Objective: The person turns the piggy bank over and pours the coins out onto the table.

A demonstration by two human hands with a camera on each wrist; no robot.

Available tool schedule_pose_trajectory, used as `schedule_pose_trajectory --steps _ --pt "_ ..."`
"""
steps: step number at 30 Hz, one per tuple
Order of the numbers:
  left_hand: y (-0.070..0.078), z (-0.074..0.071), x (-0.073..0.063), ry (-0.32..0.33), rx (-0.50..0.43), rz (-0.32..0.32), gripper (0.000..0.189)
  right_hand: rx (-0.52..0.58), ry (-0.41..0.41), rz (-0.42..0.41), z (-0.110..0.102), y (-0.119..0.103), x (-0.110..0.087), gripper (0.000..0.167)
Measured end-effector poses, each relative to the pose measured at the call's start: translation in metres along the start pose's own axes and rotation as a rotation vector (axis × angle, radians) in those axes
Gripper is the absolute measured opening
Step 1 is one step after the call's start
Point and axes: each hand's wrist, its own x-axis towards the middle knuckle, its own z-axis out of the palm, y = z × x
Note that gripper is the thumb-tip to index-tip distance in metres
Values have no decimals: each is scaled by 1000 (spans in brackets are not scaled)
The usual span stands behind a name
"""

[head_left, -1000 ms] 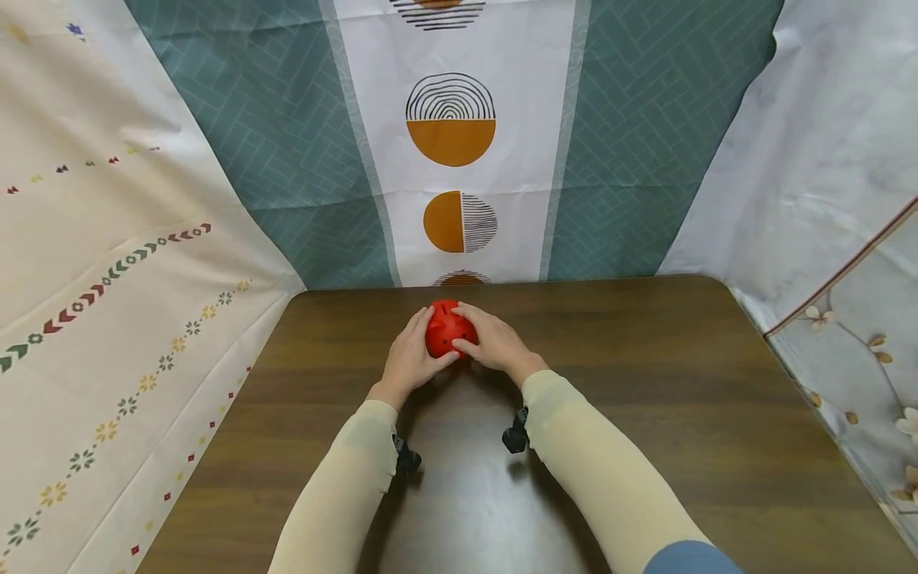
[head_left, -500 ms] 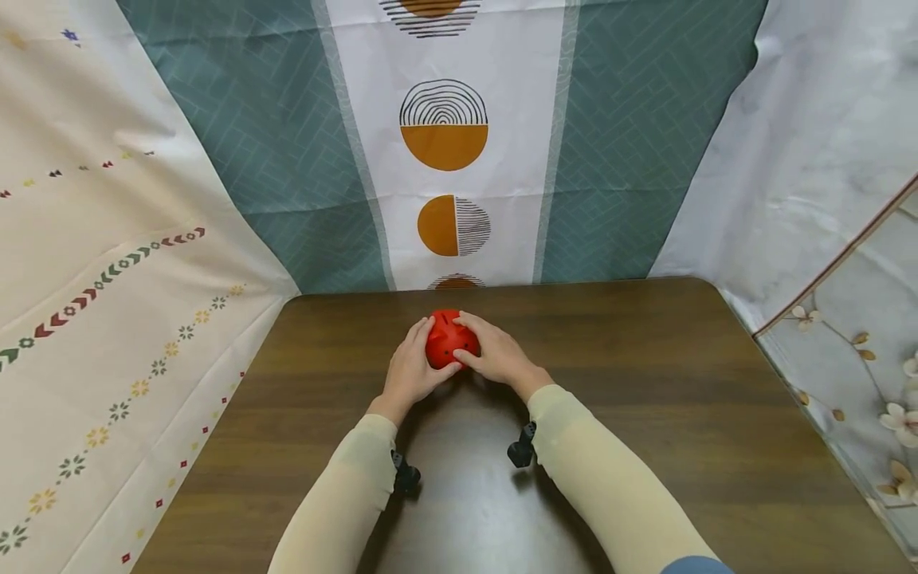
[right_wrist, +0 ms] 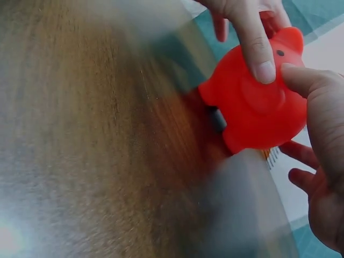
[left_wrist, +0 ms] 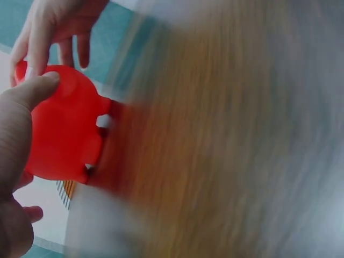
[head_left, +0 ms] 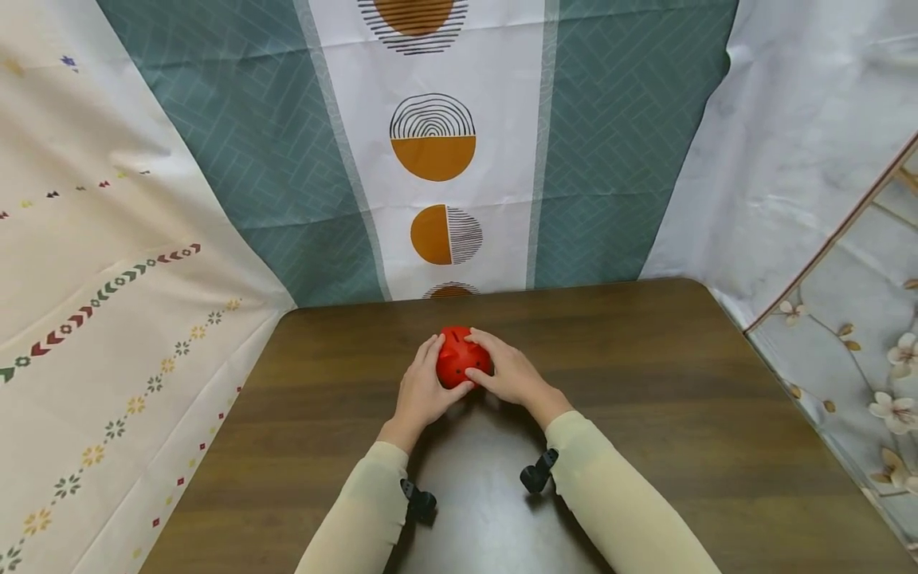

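A red piggy bank [head_left: 455, 360] with a slot in its top, small ears and dark eyes sits between both hands near the table's far side. My left hand [head_left: 420, 392] grips its left side, fingers curving round it and thumb at the front. On the other side my right hand [head_left: 515, 376] holds it the same way. In the left wrist view, the piggy bank [left_wrist: 67, 129] shows its stubby feet close to the table. One eye and a round snout mark the piggy bank [right_wrist: 252, 113] in the right wrist view, both thumbs on its front. Whether the feet touch the wood is unclear.
The brown wooden table [head_left: 645, 414] reaches back to a teal-and-white curtain [head_left: 459, 175]. Patterned cream cloth [head_left: 107, 319] hangs at the left, and white floral cloth [head_left: 846, 319] at the right. A dark wrist camera [head_left: 419, 502] is on the left sleeve, with another camera [head_left: 538, 472] on the right.
Both hands have brought the piggy bank a little nearer to me and slightly to the right. Their hold looks the same. The head view has also shifted and tilted slightly.
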Motion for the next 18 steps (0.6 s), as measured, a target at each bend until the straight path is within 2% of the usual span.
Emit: schedule_pose_trajectory --steps 18 --pt "33 5 -22 -27 -77 -25 95 68 48 6 -9 6 -34 54"
